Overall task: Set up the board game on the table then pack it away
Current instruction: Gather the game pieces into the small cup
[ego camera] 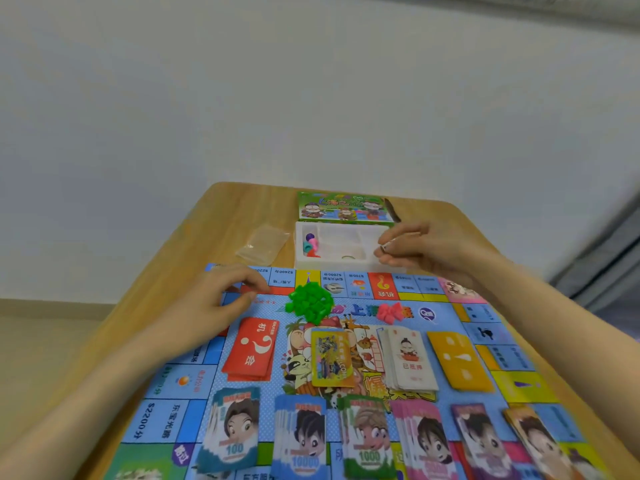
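Wooden table [221,216] by a pale wall holds the blue paper game board [180,375], flat so card stacks [410,362] stay sorted; right hand [426,251] pinches a small unclear piece [384,247] over the white plastic tray [346,265], probably lifting it out; left hand [221,299] rests curled on the board, its grasp impossible to tell.

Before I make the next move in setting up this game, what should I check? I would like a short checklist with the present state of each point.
1. Board lies flat on the table: ok.
2. Pawns taken out: not ok, they lie in the white tray's left compartment.
3. Green houses and pink pieces on the board: ok, two separate piles.
4. Money stacks laid in a row: ok, along the near edge.
5. Right hand free: not ok, it pinches a small item, too blurred to name.
6. Left hand free: cannot tell; its curled fingers rest on the board.
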### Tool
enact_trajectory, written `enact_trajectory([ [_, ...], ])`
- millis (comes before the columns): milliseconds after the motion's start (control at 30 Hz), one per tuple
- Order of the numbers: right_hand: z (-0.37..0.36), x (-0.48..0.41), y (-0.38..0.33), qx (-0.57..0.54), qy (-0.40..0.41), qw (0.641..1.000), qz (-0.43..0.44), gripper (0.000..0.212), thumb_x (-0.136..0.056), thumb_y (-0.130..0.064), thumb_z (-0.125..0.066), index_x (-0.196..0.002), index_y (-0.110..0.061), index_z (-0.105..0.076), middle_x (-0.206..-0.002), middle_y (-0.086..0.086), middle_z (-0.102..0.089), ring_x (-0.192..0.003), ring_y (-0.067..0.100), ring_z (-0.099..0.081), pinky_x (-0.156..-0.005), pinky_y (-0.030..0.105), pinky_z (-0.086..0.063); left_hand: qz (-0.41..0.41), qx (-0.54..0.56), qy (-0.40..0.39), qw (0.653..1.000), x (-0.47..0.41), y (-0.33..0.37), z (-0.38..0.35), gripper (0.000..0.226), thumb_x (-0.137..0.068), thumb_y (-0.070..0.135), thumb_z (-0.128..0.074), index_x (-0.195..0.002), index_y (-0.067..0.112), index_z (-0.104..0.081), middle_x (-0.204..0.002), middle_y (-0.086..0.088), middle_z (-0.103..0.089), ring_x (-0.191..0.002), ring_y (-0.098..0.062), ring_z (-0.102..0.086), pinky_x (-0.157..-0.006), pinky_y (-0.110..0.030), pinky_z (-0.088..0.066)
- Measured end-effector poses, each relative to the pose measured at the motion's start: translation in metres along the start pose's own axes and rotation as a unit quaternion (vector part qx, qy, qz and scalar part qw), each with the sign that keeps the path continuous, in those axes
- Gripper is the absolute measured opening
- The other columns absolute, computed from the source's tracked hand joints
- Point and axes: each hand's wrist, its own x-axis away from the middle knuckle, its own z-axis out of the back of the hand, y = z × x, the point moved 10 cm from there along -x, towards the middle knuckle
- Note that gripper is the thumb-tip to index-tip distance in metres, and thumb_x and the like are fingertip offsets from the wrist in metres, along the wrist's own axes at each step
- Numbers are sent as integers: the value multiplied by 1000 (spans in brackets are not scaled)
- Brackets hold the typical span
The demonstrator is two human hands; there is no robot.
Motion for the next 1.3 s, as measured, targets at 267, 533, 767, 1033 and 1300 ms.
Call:
enact_trajectory([
  [267,36,29,34,300,15,953,-25,11,-80,-1,-71,-88,-8,-67,-73,5,-72,-59,4,-66,-55,13,-49,19,4,-7,1000,0,-10,-5,11,-92,22,-58,-95,31,-65,-101,16,-66,-100,2,-57,-79,-10,-45],
  [533,45,33,31,510,10,860,29,10,-84,-16,-68,-86,-26,-69,-82,-2,-69,-78,9,-62,-59,9,-38,32,3,-7,999,1,-11,-3,20,-92,14,-58,-96,33,-63,-102,22,-64,-103,9,-53,-75,-8,-47],
  [767,45,36,32,578,5,814,48,23,-81,-17,-72,-75,-32,-55,-89,-11,-62,-81,4,-58,-64,13,-44,35,-22,-17,999,2,-20,-3,20,-90,19,-60,-99,37,-64,-108,22,-64,-104,-6,-60,-88,-28,-51],
  [1033,40,33,33,619,-8,783,55,26,-82,-9,-66,-75,-28,-49,-88,-13,-61,-78,3,-56,-60,8,-44,41,-28,-13,999,2,-19,-3,19,-90,19,-61,-99,35,-63,-109,22,-62,-104,-6,-58,-84,-23,-50],
  [1300,46,27,36,652,-24,757,13,24,-83,-12,-63,-90,-30,-49,-99,-13,-59,-87,5,-57,-71,20,-49,29,-26,-4,999,0,-15,-2,20,-89,14,-62,-97,33,-63,-105,22,-64,-102,6,-55,-84,-13,-45],
])
